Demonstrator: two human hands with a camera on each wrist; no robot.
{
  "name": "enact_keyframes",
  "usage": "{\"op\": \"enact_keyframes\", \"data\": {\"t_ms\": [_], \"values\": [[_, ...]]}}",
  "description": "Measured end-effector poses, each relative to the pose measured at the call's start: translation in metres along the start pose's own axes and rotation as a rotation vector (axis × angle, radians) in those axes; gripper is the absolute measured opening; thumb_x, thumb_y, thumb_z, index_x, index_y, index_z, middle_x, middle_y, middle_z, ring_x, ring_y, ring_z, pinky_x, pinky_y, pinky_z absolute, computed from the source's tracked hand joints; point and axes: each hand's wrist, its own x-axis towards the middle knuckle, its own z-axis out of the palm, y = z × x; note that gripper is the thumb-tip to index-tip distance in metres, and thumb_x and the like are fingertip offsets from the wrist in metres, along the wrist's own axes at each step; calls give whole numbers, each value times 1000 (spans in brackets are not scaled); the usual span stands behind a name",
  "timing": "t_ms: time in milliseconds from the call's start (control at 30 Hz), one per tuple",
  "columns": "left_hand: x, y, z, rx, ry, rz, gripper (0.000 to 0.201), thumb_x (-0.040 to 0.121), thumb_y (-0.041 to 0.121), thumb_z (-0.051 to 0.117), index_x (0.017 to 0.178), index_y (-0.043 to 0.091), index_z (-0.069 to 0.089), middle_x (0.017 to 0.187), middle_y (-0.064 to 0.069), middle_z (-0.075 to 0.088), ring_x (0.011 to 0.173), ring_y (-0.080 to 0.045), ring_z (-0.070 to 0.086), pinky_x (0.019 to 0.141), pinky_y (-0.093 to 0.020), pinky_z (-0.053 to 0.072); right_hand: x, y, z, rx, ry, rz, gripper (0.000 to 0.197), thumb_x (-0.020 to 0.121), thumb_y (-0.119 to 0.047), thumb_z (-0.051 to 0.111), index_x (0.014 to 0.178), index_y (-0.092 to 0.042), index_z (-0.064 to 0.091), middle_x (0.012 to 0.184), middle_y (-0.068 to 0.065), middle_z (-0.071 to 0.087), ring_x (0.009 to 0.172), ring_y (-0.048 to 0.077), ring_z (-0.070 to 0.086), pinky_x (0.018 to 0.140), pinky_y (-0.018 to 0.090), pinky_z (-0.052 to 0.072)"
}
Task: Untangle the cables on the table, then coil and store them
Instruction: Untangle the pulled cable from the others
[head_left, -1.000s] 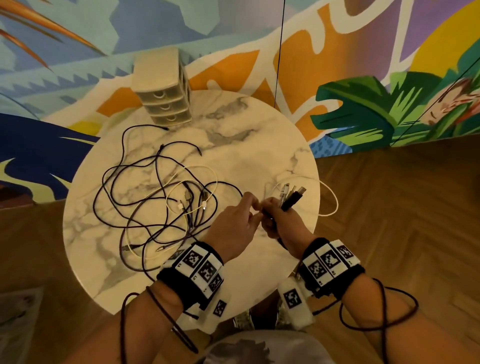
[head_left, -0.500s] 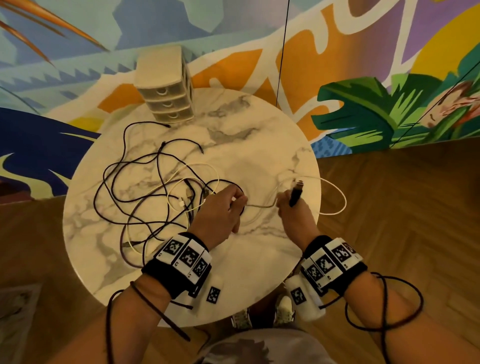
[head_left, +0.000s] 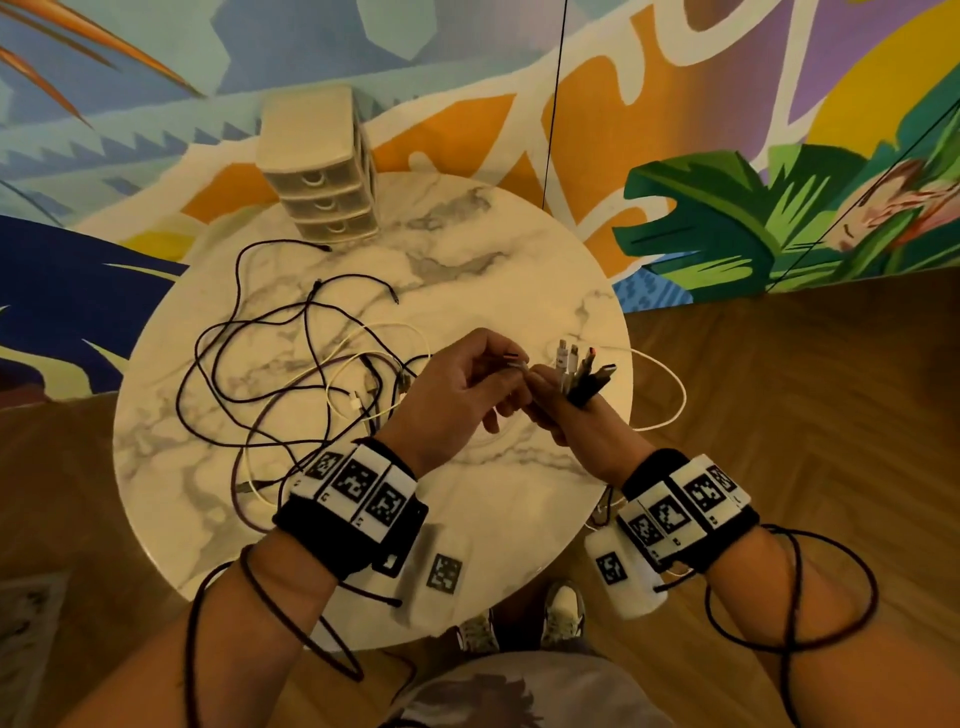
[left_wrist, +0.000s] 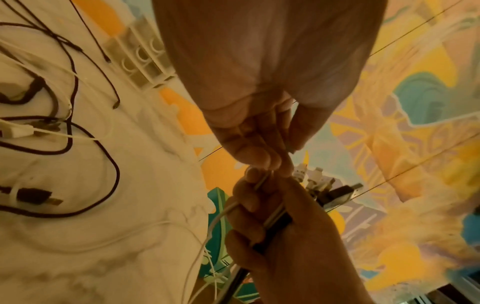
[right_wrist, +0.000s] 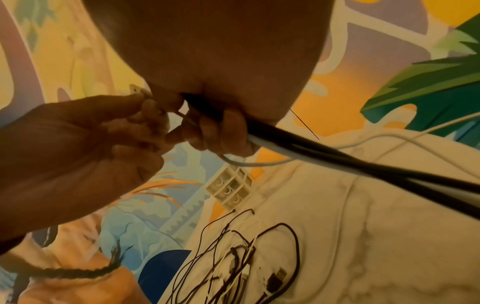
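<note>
A tangle of dark and white cables (head_left: 311, 384) lies on the left half of the round marble table (head_left: 519, 249). My right hand (head_left: 556, 410) grips a bundle of cable ends (head_left: 584, 371), with white and black plugs sticking up out of the fist. My left hand (head_left: 511, 366) pinches a small cable plug (head_left: 514, 357) right beside the bundle, fingertips touching the right hand. In the right wrist view the held black and white cables (right_wrist: 337, 158) run from the fist down to the table. The left wrist view shows both hands meeting at the plugs (left_wrist: 309, 176).
A small cream drawer unit (head_left: 322, 171) with three drawers stands at the table's far edge. A white cable loop (head_left: 675, 395) hangs over the table's right rim. A painted wall rises behind; wooden floor (head_left: 779, 415) surrounds the table. Loose cords circle both forearms.
Half a second ago my hands were apart with a white cable stretched between them. My left hand has since come back to the right hand, carrying a plug up to the bundle.
</note>
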Motion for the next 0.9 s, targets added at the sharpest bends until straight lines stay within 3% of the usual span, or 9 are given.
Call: {"op": "enact_keyframes", "data": {"t_ms": [133,200,267,333,467,567,667,767,900], "values": [[4,-2,7,247,64,116,10,90,9,58,96,17,59,86,0,63,65,-3,55,59,-13,42,-6,-12,2,-37,-84,62,22,102,-9,36,93,-2,55,69,-2,38,46,-5,38,48,8,33],[5,1,12,295,67,152,10,89,12,60,96,19,60,85,8,60,63,1,53,59,-12,39,-5,-12,5,-26,-93,86,16,100,-2,39,93,3,53,69,1,40,48,-4,39,50,9,32],[4,5,16,298,70,174,9,90,12,60,96,18,62,84,7,61,60,0,55,56,-13,39,-1,-8,8,22,-50,52,17,96,0,41,99,14,52,73,8,48,61,9,44,60,18,35],[2,9,18,255,47,177,8,90,11,60,97,15,63,88,-1,62,57,-4,59,50,-14,43,0,-3,7,7,-8,25,19,96,3,42,87,5,58,68,-2,58,59,13,48,59,25,39],[3,6,21,321,45,235,10,89,20,60,97,19,65,92,6,65,84,-7,60,69,-15,47,-2,6,-1,-123,81,-2,41,95,-27,41,75,1,64,67,16,65,60,30,60,59,42,49],[17,-13,18,197,71,111,22,87,8,57,104,21,62,97,10,65,80,-2,56,69,-15,43,-10,1,-13,-9,245,-28,55,94,-38,34,60,-8,64,66,9,67,66,21,55,67,38,44],[17,-33,36,297,-111,73,44,82,-6,57,117,20,56,103,15,58,69,4,51,63,-8,39,-24,-9,-36,383,294,-58,60,100,-33,28,65,-2,67,59,19,63,60,32,58,64,36,48],[13,-49,82,423,-398,247,46,83,-4,55,127,9,52,115,5,54,74,3,44,65,-5,37,-35,-17,-57,554,327,-23,64,101,-32,22,60,-5,63,46,13,51,45,27,55,52,28,47],[26,-79,121,623,-565,99,47,88,3,54,134,12,47,127,-11,49,99,-23,54,81,-26,42,-45,-18,-67,590,395,18,63,101,-32,24,55,-5,58,42,10,46,36,23,49,42,24,43]]}}
